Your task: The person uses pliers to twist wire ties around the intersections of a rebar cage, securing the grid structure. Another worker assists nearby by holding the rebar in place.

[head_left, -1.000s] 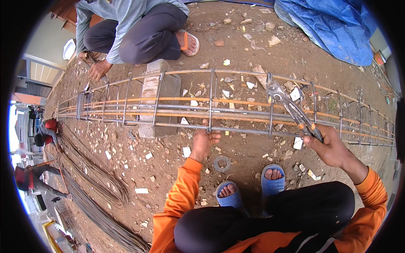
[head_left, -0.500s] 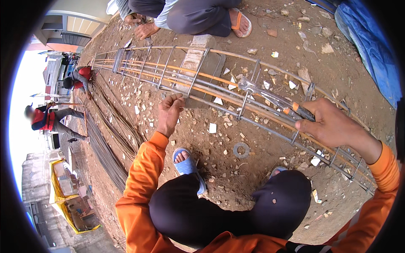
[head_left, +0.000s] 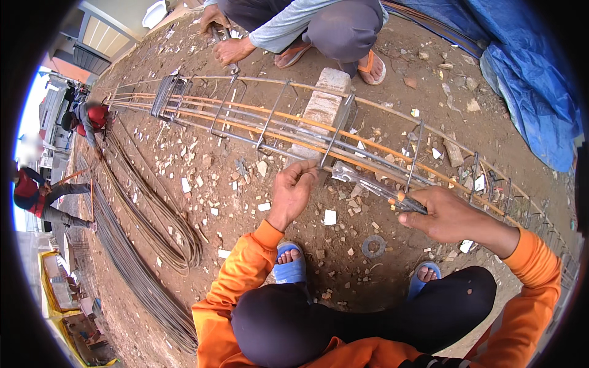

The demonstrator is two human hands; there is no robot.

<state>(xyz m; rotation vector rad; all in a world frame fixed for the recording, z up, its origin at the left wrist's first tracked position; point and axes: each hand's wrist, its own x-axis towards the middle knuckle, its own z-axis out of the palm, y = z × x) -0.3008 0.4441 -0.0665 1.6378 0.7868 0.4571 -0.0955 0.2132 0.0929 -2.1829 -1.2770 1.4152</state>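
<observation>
A long rebar cage (head_left: 273,115) of bars and square stirrups runs across in front of me, propped on a pale block (head_left: 325,101). My left hand (head_left: 294,191) is closed in a pinch at the near bar, beside the foot of a stirrup above the block; what is between its fingers is hidden. In my right hand (head_left: 440,213) are metal pincers (head_left: 375,186) with orange and black handles. Their jaws point left along the near bar, close to my left fingertips.
Across the cage a person crouches, one hand (head_left: 235,50) by the far bar. Stacked stirrups (head_left: 169,97) hang on the cage's left part. Long bars (head_left: 144,264) lie at left, where two more people work. A blue tarp (head_left: 534,98) lies far right; rubble covers the ground.
The pincers have come from over the middle of the cage to the near bar by my left hand. The view has shifted, and the crouching person's hands now show nearer the far bar.
</observation>
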